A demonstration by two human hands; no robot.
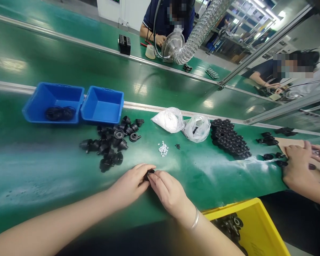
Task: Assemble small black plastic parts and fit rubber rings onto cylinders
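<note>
Near the front of the green table, a small black plastic part (149, 173) is held between my two hands. My left hand (134, 180) is closed round its left side. The fingertips of my right hand (168, 192) pinch together at its right side. My fingers hide most of the part, and whether a smaller piece is in them I cannot tell. Beyond my hands lie a little heap of white pieces (163, 149) and a smaller heap of tiny black pieces (177, 146). A loose pile of black plastic fittings (109, 142) spreads to the left.
Two blue bins (56, 90) (102, 110) stand at the back left. Two plastic bags (168, 120) (197, 128) lie behind the heaps, left of stacked black parts (229, 139). A yellow crate (261, 227) sits low at front right. A co-worker's hands (298, 160) work at far right.
</note>
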